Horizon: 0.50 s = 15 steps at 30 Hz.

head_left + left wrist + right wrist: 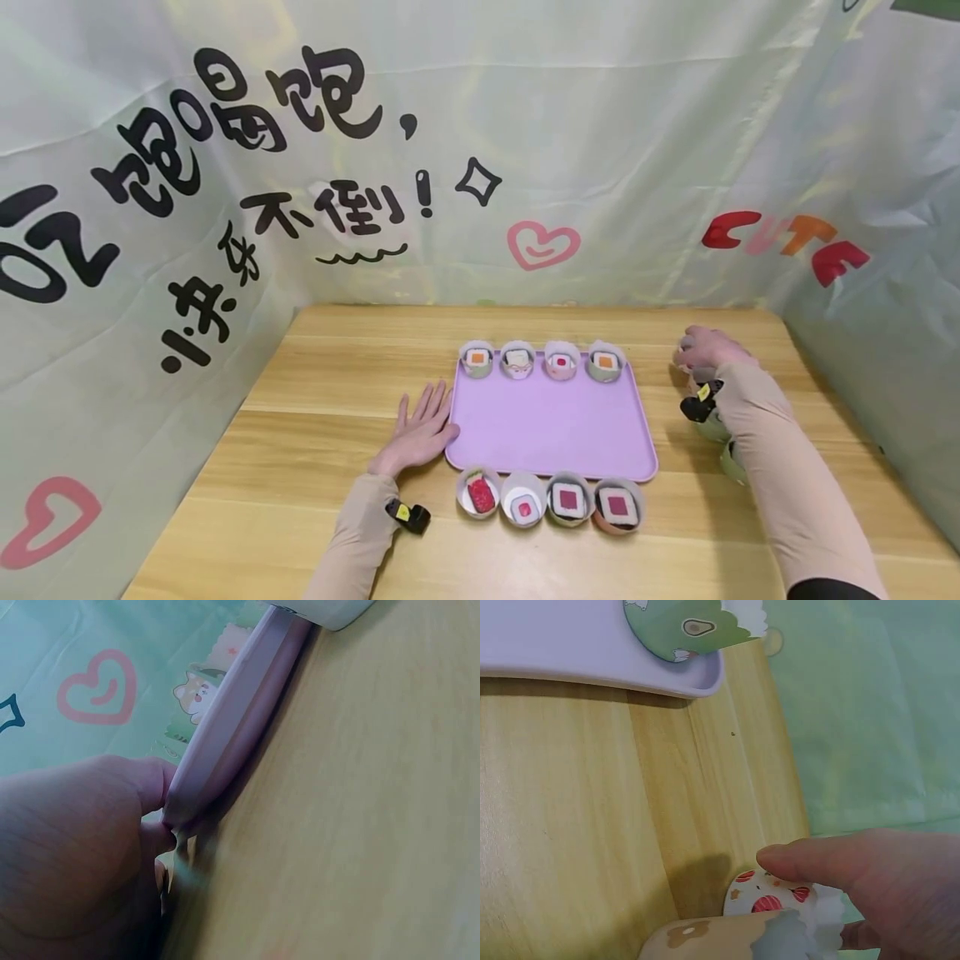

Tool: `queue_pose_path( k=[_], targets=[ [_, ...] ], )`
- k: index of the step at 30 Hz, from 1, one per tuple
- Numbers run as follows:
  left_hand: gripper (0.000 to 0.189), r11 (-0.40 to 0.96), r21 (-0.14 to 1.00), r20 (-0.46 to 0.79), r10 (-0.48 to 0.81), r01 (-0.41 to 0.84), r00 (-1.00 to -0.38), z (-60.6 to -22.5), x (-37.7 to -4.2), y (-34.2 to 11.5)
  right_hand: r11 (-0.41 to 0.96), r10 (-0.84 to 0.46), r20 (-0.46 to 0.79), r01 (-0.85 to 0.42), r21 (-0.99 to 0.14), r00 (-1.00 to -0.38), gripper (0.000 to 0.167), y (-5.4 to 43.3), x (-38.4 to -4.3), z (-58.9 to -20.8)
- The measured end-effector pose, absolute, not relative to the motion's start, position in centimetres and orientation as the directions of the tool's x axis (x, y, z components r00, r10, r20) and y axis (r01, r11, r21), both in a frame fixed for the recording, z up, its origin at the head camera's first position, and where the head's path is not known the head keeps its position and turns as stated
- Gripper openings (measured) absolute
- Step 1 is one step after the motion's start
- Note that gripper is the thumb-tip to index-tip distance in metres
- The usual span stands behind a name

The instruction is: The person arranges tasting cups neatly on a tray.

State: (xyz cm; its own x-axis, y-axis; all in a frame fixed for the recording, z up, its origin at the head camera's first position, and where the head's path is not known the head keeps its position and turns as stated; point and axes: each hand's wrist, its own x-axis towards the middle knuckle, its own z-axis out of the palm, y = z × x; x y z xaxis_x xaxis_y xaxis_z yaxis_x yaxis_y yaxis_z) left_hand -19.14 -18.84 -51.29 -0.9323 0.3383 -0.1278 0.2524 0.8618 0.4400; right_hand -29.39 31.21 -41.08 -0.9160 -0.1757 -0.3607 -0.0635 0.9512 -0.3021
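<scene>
My left hand (417,432) lies with its fingers spread beside the left edge of the lilac tray (547,421). Its thumb touches the tray's rim, seen close up in the left wrist view. At the far right of the table, my right hand (711,347) is over a row of paper cups. In the right wrist view its thumb presses the side of a white paper cup with red prints (766,903), and a finger shows near the scalloped rim. A tan paper cup (705,941) stands right beside that one.
Cups holding sushi-like pieces line the tray's back, among them a green cup (604,371). Several more, including an orange-brown cup (619,527), line its front edge. Other green cups (733,467) sit under my right forearm. Printed cloth (480,150) surrounds the wooden table (337,358).
</scene>
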Motion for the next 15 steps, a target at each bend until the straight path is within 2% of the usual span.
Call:
queue_pose_path(
  k=[3, 6, 9, 15],
  targets=[
    [0.068, 0.867, 0.431, -0.132, 0.336, 0.252, -0.932, -51.52, -19.18, -18.88, 0.952, -0.183, -0.327, -0.084, -0.294, -0.927, 0.040, 31.04, -29.38, -41.06],
    [0.068, 0.865, 0.434, -0.130, 0.336, 0.251, -0.933, -51.59, -19.21, -18.90, 0.953, -0.168, -0.306, -0.075, -0.294, -0.937, 0.029, 30.81, -29.40, -41.02],
    [0.068, 0.869, 0.433, -0.144, 0.332, 0.242, -0.932, -51.41, -19.21, -18.84, 0.955, -0.144, -0.303, -0.052, -0.293, -0.942, 0.026, 30.68, -29.49, -41.08],
    [0.068, 0.869, 0.437, -0.152, 0.328, 0.234, -0.932, -50.82, -19.06, -18.72, 0.954, -0.097, -0.302, -0.003, -0.299, -0.948, 0.032, 30.75, -29.93, -41.61]
  ],
)
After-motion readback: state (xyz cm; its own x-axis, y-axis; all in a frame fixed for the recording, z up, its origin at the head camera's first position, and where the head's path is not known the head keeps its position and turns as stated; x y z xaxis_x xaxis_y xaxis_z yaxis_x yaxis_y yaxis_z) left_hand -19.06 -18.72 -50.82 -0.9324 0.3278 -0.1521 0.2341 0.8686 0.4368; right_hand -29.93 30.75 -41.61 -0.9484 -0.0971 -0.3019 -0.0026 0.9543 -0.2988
